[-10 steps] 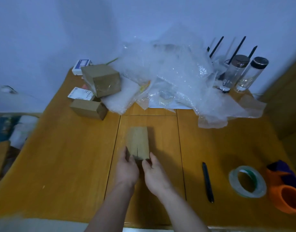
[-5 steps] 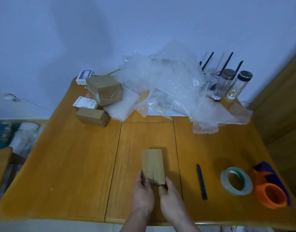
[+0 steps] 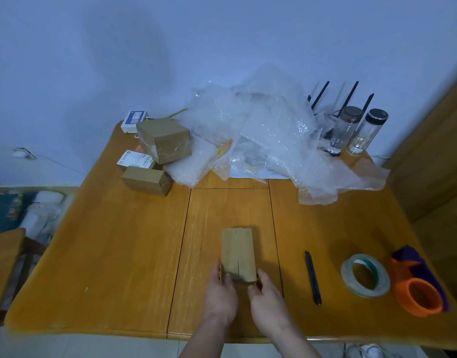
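Observation:
A small brown cardboard box (image 3: 238,253) lies on the middle panel of the wooden table (image 3: 113,254), its top flaps meeting in a slit at the near end. My left hand (image 3: 221,293) grips the box's near left corner, fingers on top. My right hand (image 3: 267,297) holds the near right corner, fingers curled against its side. Both hands' fingertips are partly hidden by the box.
A black pen (image 3: 312,277), a clear tape roll (image 3: 365,275) and an orange tape dispenser (image 3: 418,290) lie to the right. Bubble wrap (image 3: 258,135), two glass bottles (image 3: 359,130) and more cardboard boxes (image 3: 164,139) crowd the far side. A wooden door (image 3: 439,156) stands right.
The view has tilted up and back, so the box and both hands now sit lower in the frame. The hands keep their hold on the box's near end.

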A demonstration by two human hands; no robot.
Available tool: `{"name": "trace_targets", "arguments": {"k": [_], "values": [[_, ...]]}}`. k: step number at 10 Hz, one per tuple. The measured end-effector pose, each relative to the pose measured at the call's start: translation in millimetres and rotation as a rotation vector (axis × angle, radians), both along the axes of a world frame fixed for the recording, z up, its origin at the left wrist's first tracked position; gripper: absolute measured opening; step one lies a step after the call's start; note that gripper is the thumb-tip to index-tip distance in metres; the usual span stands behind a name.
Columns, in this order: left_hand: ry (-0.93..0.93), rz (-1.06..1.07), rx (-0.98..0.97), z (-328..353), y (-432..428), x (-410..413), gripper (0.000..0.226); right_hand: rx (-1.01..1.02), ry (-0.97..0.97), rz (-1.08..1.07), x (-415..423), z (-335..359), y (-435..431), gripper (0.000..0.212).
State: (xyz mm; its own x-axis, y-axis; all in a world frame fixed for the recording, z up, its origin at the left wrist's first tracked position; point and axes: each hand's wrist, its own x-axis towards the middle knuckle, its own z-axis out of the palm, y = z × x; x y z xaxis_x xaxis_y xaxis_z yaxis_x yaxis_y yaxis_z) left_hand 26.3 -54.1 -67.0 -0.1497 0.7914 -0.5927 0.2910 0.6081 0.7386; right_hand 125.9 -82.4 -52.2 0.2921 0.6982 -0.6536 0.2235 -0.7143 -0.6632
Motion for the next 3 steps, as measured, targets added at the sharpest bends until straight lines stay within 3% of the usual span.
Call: {"name": "trace_targets", "arguments": {"k": [1, 2, 3], "values": [[-0.002, 0.043, -0.007, 11, 2, -7, 0.058, 0.023, -0.004, -0.008, 6, 12, -3, 0.059], [-0.021, 0.113, 0.006, 33, 8, -19, 0.047, 0.097, -0.038, 0.015, 19, 47, -1, 0.046], [-0.048, 0.137, 0.093, 69, -1, -41, 0.022, 0.223, -0.128, 0.034, 36, 96, -1, 0.015]]}}
